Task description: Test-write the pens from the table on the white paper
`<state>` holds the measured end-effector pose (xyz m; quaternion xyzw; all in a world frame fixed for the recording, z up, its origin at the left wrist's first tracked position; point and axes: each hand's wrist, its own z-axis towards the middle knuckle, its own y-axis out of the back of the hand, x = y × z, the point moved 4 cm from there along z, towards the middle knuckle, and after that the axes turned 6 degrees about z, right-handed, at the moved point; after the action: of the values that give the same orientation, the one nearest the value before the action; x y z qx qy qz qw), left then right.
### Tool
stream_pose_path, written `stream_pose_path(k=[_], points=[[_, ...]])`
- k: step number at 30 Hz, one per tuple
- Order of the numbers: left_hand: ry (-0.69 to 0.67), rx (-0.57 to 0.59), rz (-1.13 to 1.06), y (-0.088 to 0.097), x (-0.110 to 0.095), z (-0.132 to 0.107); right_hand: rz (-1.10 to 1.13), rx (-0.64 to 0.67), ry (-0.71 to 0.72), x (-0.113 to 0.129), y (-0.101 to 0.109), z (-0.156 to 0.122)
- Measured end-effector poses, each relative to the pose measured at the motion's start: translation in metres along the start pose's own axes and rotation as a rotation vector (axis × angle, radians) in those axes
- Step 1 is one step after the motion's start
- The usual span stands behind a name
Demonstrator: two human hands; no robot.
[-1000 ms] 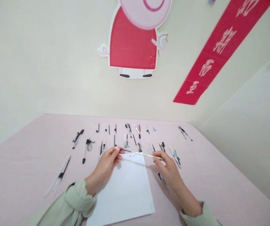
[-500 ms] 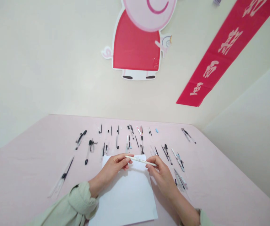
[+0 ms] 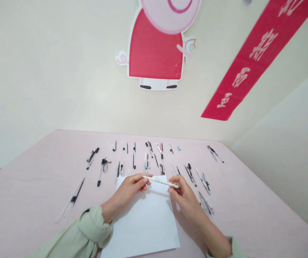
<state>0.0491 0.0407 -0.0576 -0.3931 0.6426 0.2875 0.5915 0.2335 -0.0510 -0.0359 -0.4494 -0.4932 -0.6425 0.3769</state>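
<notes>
A slim white pen (image 3: 159, 181) is held almost level above the top of a white sheet of paper (image 3: 145, 225). My left hand (image 3: 134, 185) pinches its left end between thumb and fingers. At the other end, my right hand (image 3: 183, 195) has its thumb and index finger around the pen, whose tip shows between them. Both wrists hang over the paper's sides. Taken-apart pens lie just beyond the paper, among them a white pen barrel (image 3: 201, 178) to the right of my right hand.
Rows of pen parts, refills and caps cover the far half of the pink table (image 3: 30, 200). A clear barrel with a black refill (image 3: 75, 197) lies at left. Two pens (image 3: 215, 154) lie far right. Behind stands a wall with a pig cutout (image 3: 155, 50) and red banner (image 3: 250, 68).
My right hand's fingers have shifted slightly on the pen, so more of its right end shows. The left hand and the paper stay nearly in place.
</notes>
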Motion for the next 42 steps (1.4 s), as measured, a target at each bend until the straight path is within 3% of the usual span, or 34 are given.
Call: stream_pose_path(k=[7, 12, 17, 21, 27, 32, 42], points=[[0.018, 0.003, -0.020, -0.0010, -0.0014, -0.0016, 0.010, 0.057, -0.123, -0.0033, 0.0012, -0.0001], [0.013, -0.021, -0.047, -0.0004, -0.0027, -0.0017, 0.030, -0.011, -0.042, -0.0002, 0.0046, 0.0010], [0.027, -0.006, -0.046, -0.0003, 0.0009, -0.0002, 0.019, 0.067, -0.106, -0.0059, 0.0034, -0.0003], [0.027, 0.008, -0.045, -0.0001, 0.0033, 0.0005, 0.030, 0.042, -0.064, -0.0039, 0.0046, 0.0006], [0.016, 0.021, -0.023, 0.0000, 0.0030, 0.0003, 0.033, 0.095, -0.117, -0.0076, 0.0017, 0.0006], [0.018, 0.021, -0.003, 0.0000, 0.0018, 0.0005, 0.105, 0.058, -0.091, -0.0073, 0.0021, 0.0007], [0.031, 0.069, -0.012, -0.0012, 0.0039, 0.0001, 0.011, 0.021, -0.128, -0.0097, 0.0042, -0.0001]])
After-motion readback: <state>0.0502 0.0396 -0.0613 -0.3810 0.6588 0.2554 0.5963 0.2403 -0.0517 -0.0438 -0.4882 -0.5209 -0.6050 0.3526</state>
